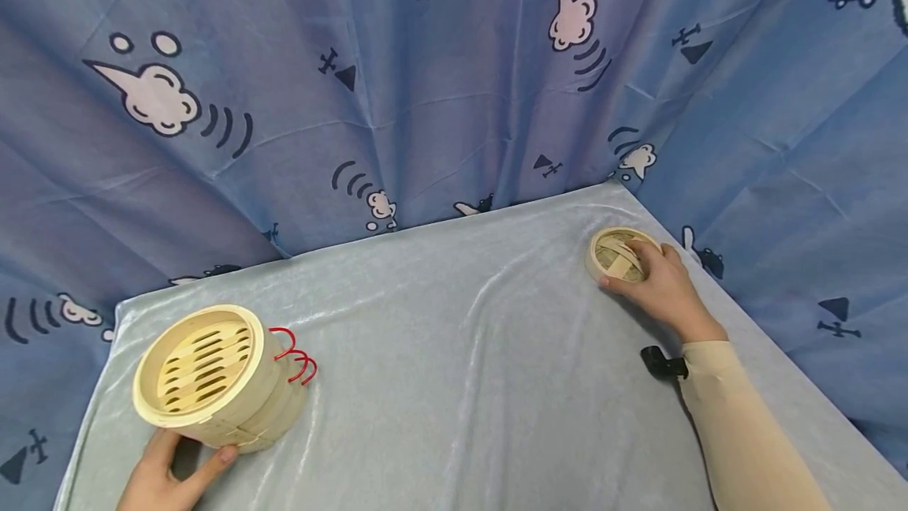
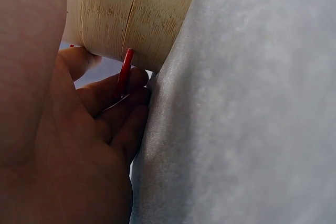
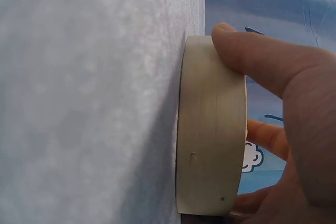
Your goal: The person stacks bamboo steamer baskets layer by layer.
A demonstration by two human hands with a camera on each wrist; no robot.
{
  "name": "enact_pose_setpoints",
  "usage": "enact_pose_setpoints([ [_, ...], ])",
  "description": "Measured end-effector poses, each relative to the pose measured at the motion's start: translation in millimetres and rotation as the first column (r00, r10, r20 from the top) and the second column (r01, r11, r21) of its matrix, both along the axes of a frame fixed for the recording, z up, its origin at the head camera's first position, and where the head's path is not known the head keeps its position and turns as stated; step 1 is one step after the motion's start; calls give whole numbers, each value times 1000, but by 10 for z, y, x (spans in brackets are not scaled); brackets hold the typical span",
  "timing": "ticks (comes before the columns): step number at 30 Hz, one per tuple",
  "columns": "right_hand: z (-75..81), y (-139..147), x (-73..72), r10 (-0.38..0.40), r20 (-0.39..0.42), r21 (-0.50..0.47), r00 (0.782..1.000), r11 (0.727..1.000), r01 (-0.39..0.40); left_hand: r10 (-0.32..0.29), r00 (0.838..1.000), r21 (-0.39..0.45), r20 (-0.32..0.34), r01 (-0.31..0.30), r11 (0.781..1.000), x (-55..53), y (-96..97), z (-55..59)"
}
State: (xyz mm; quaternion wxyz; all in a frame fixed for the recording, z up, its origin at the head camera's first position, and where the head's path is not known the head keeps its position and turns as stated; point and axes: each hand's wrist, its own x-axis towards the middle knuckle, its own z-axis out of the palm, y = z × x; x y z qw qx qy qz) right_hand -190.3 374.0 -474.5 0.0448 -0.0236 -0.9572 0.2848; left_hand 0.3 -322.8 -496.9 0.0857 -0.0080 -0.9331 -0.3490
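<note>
On the left of the cloth stands a stacked bamboo steamer, its slatted top tier uncovered. My left hand grips its near side, thumb against the wall. In the left wrist view, the fingers of that hand curl at a red handle low on the steamer wall. Far off to the right, a round bamboo lid with a crossing strap lies on the cloth. My right hand holds it. The right wrist view shows the thumb over the lid's rim, with fingers across its top.
Pale blue-grey velvet cloth covers the table. Blue printed curtains hang behind it and along the right side, close to the lid. More red handles stick out from the steamer's right side.
</note>
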Motion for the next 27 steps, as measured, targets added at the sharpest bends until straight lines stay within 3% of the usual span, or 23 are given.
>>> enact_pose_setpoints([
  [13,22,-108,-28,11,4,-29,1000,1000,-11,-9,1000,-5,0,9,1000,27,-33,33],
  [22,132,-212,-3,35,14,-57,999,998,-35,-53,998,30,-17,53,998,-29,-10,-1],
  [27,172,-280,12,44,4,-65,999,997,-44,-47,999,-5,-21,47,999,-31,-18,15],
])
